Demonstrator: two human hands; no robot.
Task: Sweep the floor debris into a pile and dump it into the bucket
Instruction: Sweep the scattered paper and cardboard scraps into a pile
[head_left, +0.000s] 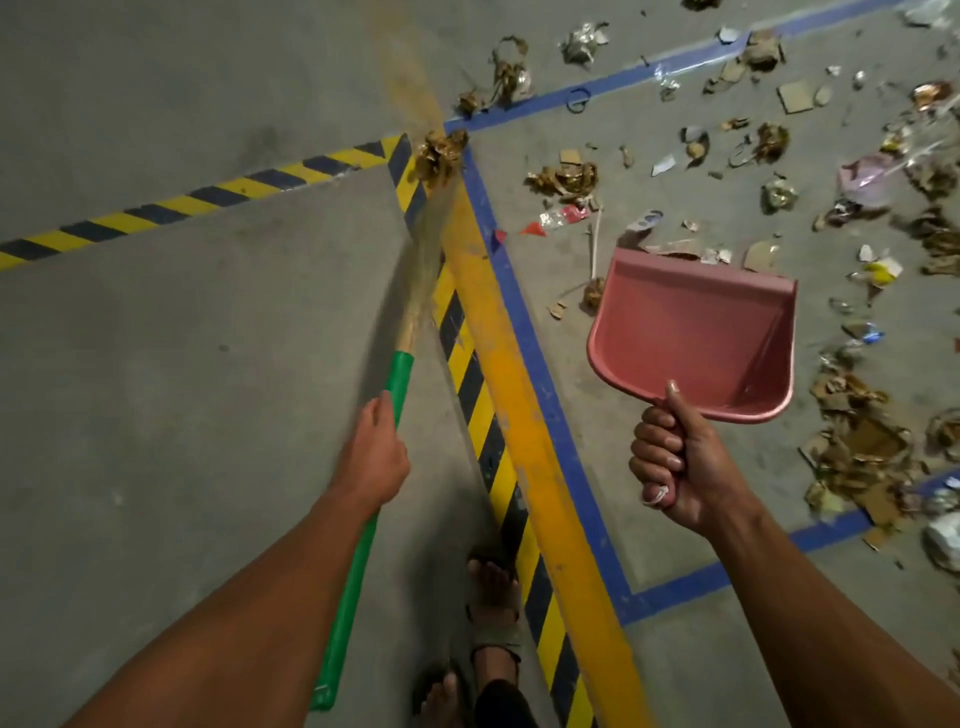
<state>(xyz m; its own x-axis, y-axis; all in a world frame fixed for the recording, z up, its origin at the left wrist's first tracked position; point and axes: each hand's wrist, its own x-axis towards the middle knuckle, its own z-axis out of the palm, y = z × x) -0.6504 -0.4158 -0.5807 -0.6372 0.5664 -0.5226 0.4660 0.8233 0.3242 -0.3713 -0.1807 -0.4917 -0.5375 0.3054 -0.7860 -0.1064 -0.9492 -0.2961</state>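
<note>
My left hand (376, 449) grips the green handle of a broom (363, 525). Its straw bristles (428, 228) are blurred and reach up to a crumpled brown clump of debris (439, 153) on the striped floor tape. My right hand (675, 457) grips the handle of a pink dustpan (691, 332), held up in the air with its mouth facing away from me. Scattered debris (779, 156) of cardboard scraps, wrappers and a crushed bottle covers the floor to the right. No bucket is in view.
Yellow-black hazard tape (208, 200), a wide yellow line (519, 405) and blue lines (545, 374) cross the grey concrete floor. A denser heap of cardboard bits (862, 447) lies at the right. My sandalled feet (493, 613) stand on the tape at the bottom.
</note>
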